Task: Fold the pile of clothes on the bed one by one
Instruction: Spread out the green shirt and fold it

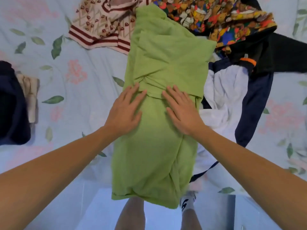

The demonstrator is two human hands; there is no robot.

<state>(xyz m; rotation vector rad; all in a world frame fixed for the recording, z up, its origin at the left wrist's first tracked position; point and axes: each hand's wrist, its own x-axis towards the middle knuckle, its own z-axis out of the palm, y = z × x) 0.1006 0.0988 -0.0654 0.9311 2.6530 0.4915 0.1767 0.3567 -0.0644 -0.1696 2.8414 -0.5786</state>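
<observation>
Your left hand (125, 110) lies flat on the green garment (159, 113) just left of the frame's centre, fingers straight and slightly spread, gripping nothing. Your right hand (181, 110) mirrors it just right of centre, palm down, fingers straight, also pressing on the cloth rather than holding it. Both sets of fingertips reach the edge of a folded flap that crosses the middle of the garment.

The green garment runs as a long narrow strip from the top centre of the frame down to the lower centre, its sides already turned inward and its bottom end hanging over the edge of the bed (74, 67), which wears a pale blue sheet printed with pink flowers and green leaves.

At the upper left of the green strip sits a cream knit with maroon stripes (99, 29). At the upper right is a bright multicoloured print garment (221, 15), with a black piece (274, 55) below it and white and navy clothing (232, 97) at centre right, touching the green strip. At the left edge lies a dark navy item (11, 105) with a beige one (29, 93) beside it.
</observation>
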